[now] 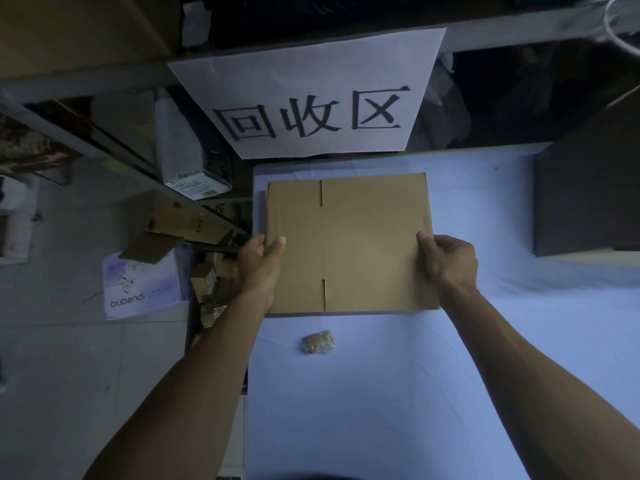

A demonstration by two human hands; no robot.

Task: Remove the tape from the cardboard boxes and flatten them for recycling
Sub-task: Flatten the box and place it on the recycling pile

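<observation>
A flattened brown cardboard box (360,244) lies flat at the far left part of the pale blue table (502,334). My left hand (260,265) grips its left edge, thumb on top and fingers underneath. My right hand (448,259) grips its right edge the same way. A crumpled wad of brownish tape (318,342) lies on the table just in front of the box, between my forearms.
A white paper sign (311,95) with large black characters hangs from the shelf behind the table. A dark box (588,199) stands at the table's right. On the floor to the left lie a white "bubandi" bag (140,285) and loose cardboard (183,223).
</observation>
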